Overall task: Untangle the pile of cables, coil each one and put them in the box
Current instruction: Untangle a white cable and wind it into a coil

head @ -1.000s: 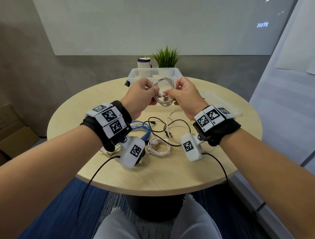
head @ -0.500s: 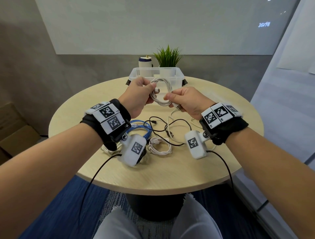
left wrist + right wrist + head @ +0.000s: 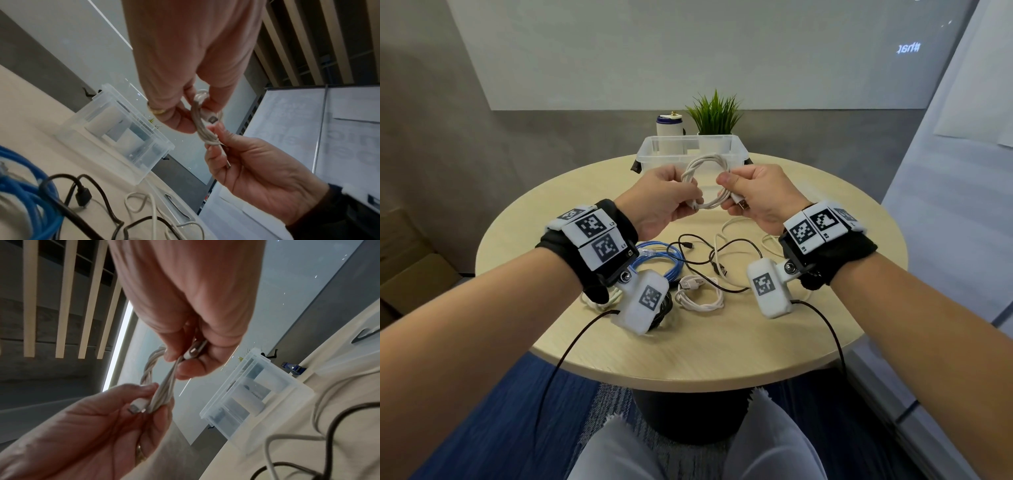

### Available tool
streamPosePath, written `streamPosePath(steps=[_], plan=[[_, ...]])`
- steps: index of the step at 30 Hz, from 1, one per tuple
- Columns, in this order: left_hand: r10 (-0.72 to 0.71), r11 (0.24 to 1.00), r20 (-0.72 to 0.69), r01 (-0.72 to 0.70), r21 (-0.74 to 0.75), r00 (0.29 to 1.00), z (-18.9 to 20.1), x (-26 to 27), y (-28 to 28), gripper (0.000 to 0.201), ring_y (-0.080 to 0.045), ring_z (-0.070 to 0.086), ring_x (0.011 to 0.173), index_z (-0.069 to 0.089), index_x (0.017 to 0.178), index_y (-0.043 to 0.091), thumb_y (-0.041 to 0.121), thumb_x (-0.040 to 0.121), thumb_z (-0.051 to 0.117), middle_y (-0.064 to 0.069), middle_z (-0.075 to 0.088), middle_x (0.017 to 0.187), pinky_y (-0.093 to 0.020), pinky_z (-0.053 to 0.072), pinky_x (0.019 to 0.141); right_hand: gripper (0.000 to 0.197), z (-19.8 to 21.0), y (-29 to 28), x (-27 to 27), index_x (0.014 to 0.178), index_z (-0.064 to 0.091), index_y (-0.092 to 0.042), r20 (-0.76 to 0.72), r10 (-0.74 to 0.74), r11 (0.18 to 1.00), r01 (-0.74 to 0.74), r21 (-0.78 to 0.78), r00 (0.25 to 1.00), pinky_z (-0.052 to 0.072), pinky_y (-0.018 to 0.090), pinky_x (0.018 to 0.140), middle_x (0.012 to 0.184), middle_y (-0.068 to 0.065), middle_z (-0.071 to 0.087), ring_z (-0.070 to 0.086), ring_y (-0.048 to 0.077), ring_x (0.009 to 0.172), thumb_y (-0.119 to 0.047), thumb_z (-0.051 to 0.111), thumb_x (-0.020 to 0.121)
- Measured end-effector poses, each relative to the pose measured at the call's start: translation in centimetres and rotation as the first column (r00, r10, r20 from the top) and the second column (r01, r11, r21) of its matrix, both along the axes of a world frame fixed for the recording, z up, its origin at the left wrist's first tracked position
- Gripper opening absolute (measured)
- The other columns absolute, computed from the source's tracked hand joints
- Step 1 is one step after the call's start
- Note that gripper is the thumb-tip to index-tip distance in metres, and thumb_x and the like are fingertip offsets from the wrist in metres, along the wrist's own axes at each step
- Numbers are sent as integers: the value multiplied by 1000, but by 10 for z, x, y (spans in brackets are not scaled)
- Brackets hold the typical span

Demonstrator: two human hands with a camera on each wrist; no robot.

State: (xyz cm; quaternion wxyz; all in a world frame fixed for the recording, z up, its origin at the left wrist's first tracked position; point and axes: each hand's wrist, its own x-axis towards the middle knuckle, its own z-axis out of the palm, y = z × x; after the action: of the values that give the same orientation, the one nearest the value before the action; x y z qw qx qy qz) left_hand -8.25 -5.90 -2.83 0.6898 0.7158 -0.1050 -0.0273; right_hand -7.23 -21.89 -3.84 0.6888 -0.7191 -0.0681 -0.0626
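A coiled white cable (image 3: 705, 168) hangs in the air between both hands, just in front of the clear plastic box (image 3: 650, 150). My left hand (image 3: 671, 200) pinches the coil's left side, its small plug (image 3: 137, 407) by the fingertips. My right hand (image 3: 736, 197) pinches the right side, and the USB plug (image 3: 741, 204) sticks out below its thumb. In the left wrist view the coil (image 3: 202, 129) runs from my left fingers down to the right hand. On the table lie a blue cable (image 3: 654, 260), a black cable (image 3: 702, 257), a small white coil (image 3: 698, 294) and a loose white cable (image 3: 726, 233).
The round wooden table (image 3: 722, 349) carries a clear lid (image 3: 174, 204) right of the box. A white cylinder (image 3: 669, 126) and a potted plant (image 3: 714, 113) stand behind the box. Another pale cable (image 3: 599, 301) lies under my left wrist.
Both hands have risen slightly and moved apart, and the coil now stands as an open loop between them. The USB plug has come out below my right thumb.
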Motion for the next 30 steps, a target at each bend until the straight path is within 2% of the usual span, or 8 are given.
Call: streamPosePath(steps=[3,5,9,13,17,20,24,30], plan=[[71,990,10,-72,122,997,-2,5,1,20,-20,63,72,51,77,11,-3,86,60,-11,59,75,-27,57,66,8,0,4,0,97,64,-5,12,9,999,-9,34,1000,50,21,51,71,8,62,58,12,53,-10,62,91],[55,980,22,-58,193,998,-2,4,2,16,-22,64,75,54,81,11,-3,88,58,-14,61,81,-24,57,63,7,-1,5,1,95,65,-5,25,2,1000,-2,15,1000,50,22,52,70,7,62,58,13,55,-10,62,91],[-59,962,106,28,271,993,1,1,4,21,-18,63,73,53,89,13,-8,91,51,-12,64,83,-19,54,64,11,-4,2,5,84,64,-12,49,-44,992,50,-120,998,45,21,50,71,5,63,59,14,57,-13,58,93],[-75,945,101,38,326,992,-5,2,3,23,-15,59,71,52,95,14,-8,91,49,-7,62,80,-21,49,65,12,-3,0,4,94,66,-8,2,-2,971,2,-238,1000,43,21,54,77,4,66,61,13,61,-15,56,95],[-47,943,75,20,331,996,-6,2,2,11,-14,57,73,56,104,11,16,95,54,-4,62,83,-26,48,69,11,-7,2,-2,93,70,-12,21,123,943,-110,-314,992,43,21,58,74,2,65,56,7,60,-13,59,93],[3,945,51,-19,328,999,0,3,3,31,-14,54,74,60,96,12,37,99,42,0,60,79,-27,44,68,16,-10,4,-6,95,70,-18,-15,181,898,-172,-405,983,42,22,61,75,1,64,54,9,66,-13,56,95],[-1,881,13,-5,473,1000,1,6,8,26,-11,51,67,60,82,17,28,99,44,2,60,76,-24,42,63,11,-7,5,-6,96,70,-9,-22,163,919,-160,-361,986,45,21,57,73,3,63,54,9,61,-5,66,86],[-76,830,2,62,554,997,-2,4,17,6,-10,56,70,69,90,14,18,87,66,-1,68,80,-20,51,65,14,-4,3,-7,85,65,-8,-53,178,927,-185,-327,983,48,22,55,70,7,63,59,12,56,0,73,77]])
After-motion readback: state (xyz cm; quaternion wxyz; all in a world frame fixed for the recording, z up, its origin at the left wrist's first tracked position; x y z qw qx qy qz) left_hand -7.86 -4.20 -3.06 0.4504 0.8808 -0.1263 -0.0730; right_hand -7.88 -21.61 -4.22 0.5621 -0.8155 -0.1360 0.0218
